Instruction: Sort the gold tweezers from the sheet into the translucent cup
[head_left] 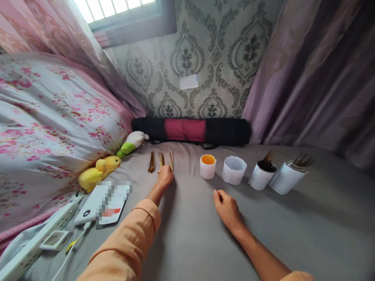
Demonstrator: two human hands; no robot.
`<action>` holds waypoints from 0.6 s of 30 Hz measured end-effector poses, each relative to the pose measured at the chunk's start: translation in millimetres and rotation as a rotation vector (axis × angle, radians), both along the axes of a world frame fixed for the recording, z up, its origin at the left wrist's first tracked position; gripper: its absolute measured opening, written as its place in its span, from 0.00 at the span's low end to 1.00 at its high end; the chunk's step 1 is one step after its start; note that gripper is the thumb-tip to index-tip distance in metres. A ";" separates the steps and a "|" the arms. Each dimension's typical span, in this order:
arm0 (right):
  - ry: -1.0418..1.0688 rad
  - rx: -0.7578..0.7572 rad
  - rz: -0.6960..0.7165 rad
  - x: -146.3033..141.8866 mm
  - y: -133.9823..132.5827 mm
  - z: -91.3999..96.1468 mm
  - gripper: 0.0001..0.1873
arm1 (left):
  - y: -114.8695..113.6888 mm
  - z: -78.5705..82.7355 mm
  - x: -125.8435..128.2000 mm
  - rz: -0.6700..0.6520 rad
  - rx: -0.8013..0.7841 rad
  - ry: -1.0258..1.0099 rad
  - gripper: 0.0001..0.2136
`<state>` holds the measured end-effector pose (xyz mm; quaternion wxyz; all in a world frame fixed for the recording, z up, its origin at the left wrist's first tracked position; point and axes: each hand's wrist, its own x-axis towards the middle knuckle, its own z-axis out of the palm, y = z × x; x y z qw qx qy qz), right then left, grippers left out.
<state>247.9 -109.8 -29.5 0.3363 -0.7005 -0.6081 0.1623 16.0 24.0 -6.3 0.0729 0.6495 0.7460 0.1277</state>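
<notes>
My left hand (166,176) reaches forward, its fingers closed at the near ends of some thin golden-brown sticks (171,159). Its fingertips are mostly hidden behind the knuckles. Just left of these sticks is another small group of sticks (161,158), and a darker bundle (151,162) lies farther left. My right hand (228,208) hovers low over the grey sheet with fingers curled in and nothing visible in them. Beyond it stand a white-wrapped cup with an orange inside (207,171) and a wider white cup (233,175).
Two white-wrapped cans, one upright (260,178) and one leaning (285,180), hold brown sticks at the right. A black and red roll bag (187,130) lies along the wall. Plush toys (93,171), a white power bank (90,207) and a power strip (38,238) are at the left.
</notes>
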 end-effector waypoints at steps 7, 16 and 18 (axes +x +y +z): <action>-0.002 0.002 0.000 -0.1 -0.5 1.5 0.18 | -0.7 1.1 0.1 0.005 -0.001 -0.003 0.09; -0.005 0.018 -0.006 -0.7 0.1 0.9 0.19 | -2.8 4.8 0.6 0.014 -0.024 -0.017 0.10; -0.004 0.019 -0.001 -0.6 -0.2 1.1 0.19 | -3.0 5.2 0.5 0.022 -0.029 -0.020 0.10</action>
